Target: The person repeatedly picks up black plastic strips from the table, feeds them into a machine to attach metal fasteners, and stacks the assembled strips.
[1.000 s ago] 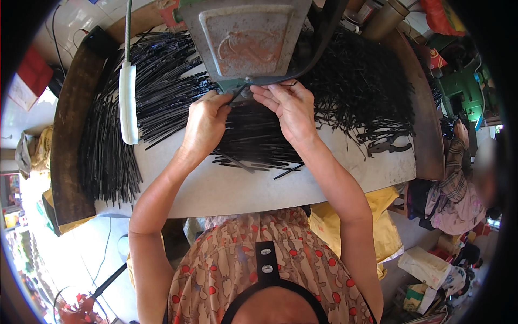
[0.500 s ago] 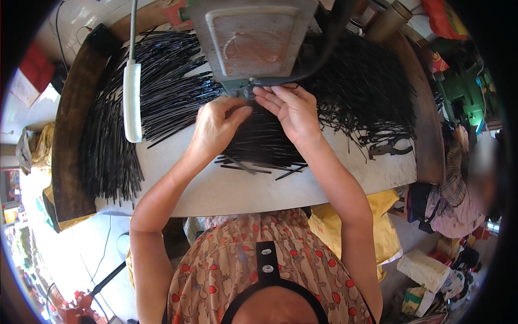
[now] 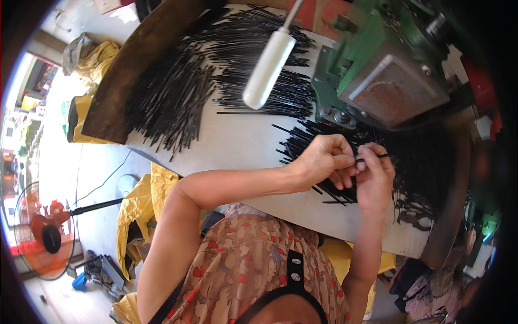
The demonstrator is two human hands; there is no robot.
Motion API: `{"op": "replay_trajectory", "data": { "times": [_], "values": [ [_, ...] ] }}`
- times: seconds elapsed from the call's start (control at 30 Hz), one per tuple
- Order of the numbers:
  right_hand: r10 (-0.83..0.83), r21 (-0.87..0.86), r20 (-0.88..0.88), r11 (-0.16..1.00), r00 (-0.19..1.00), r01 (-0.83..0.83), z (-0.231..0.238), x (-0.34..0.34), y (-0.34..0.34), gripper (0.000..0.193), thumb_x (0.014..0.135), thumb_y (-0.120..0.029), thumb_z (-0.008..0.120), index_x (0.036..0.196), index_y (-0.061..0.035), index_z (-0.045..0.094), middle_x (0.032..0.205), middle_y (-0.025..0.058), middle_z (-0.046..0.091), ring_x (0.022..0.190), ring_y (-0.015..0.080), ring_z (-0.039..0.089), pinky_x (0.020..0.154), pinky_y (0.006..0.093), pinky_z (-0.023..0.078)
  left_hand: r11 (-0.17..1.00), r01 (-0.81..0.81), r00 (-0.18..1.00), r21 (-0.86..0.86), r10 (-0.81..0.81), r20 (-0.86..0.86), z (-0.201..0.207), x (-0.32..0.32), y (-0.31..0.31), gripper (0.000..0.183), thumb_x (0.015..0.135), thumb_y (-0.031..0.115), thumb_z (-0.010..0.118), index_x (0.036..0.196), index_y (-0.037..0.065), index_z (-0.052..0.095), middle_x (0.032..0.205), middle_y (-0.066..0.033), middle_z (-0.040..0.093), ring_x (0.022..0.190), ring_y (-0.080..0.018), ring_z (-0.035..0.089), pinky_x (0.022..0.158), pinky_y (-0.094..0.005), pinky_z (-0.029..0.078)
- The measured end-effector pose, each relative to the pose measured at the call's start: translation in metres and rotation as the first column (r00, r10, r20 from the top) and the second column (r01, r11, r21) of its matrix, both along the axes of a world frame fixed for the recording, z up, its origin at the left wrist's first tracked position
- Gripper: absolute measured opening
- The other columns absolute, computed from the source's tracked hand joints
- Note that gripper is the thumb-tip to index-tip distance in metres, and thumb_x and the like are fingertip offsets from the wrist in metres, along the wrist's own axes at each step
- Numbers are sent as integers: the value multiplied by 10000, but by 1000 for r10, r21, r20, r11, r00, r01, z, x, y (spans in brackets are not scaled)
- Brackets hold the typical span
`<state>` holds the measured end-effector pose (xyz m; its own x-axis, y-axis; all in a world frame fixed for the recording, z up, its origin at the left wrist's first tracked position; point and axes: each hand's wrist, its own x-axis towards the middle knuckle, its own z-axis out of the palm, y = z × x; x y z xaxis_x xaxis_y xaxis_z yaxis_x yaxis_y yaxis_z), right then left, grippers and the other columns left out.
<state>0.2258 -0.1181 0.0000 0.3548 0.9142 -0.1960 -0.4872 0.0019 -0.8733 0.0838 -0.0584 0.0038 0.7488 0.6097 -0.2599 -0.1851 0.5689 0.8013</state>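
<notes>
A thin black strip (image 3: 382, 156) sticks out past the fingers of my right hand (image 3: 374, 178), which is closed on it. My left hand (image 3: 328, 156) is pinched right beside it, and the strip seems to run into its fingertips too. Both hands are above a pile of like black strips (image 3: 302, 141), in front of a green machine (image 3: 359, 59) with a worn metal plate. Below that machine, bolts (image 3: 341, 116) show on its green base.
More black strips (image 3: 172, 97) lie in bundles at the left of the pale table (image 3: 189, 156). A white lamp (image 3: 270, 67) hangs over them. Pliers (image 3: 414, 218) rest near the right edge, beside tangled strips. A brown raised rim (image 3: 110, 102) borders the table. An orange fan (image 3: 51, 232) stands at lower left.
The view has swung left, so the machine now appears at upper right. My hands have drawn back from the machine's lower front and come together, with a black strip now visible between them.
</notes>
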Motion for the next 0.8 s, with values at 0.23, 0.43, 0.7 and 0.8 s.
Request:
{"op": "replay_trajectory", "data": {
  "times": [0.23, 0.43, 0.7, 0.8],
  "values": [
    [115, -126, 96, 987, 989, -103, -18, 25, -1, 118, 810, -113, 585, 824, 0, 554, 741, 33, 538, 553, 83, 499, 498, 202, 419, -132, 387, 768, 913, 594, -240, -29, -41, 41, 152, 607, -60, 530, 738, 15, 545, 736, -117, 487, 718, -286, 505, 616, -374, 433],
    [188, -162, 128, 973, 974, -166, -20, 30, 3, 198, 828, -193, 574, 774, -4, 546, 711, 41, 527, 473, 62, 458, 407, 191, 370, -152, 577, 647, 803, 684, -336, -46, -54, 68, 154, 635, -56, 544, 774, 10, 557, 807, -100, 477, 802, -270, 475, 682, -372, 396],
    [250, -204, 99, 953, 963, -226, -26, 41, 25, 237, 858, -227, 531, 730, -35, 480, 634, 22, 471, 414, 17, 340, 347, 174, 261, -132, 390, 774, 911, 583, -247, -28, -2, 53, 162, 728, -6, 563, 887, 21, 546, 739, -118, 507, 677, -294, 531, 573, -384, 442],
    [268, -197, 103, 949, 958, -245, -29, 41, 31, 244, 867, -234, 512, 723, -42, 467, 617, 13, 450, 410, 9, 313, 336, 170, 241, 98, 268, 769, 958, 577, -274, -28, 14, 48, 180, 778, 6, 555, 957, 26, 547, 776, -148, 568, 617, -293, 572, 540, -328, 443]
  ]
}}
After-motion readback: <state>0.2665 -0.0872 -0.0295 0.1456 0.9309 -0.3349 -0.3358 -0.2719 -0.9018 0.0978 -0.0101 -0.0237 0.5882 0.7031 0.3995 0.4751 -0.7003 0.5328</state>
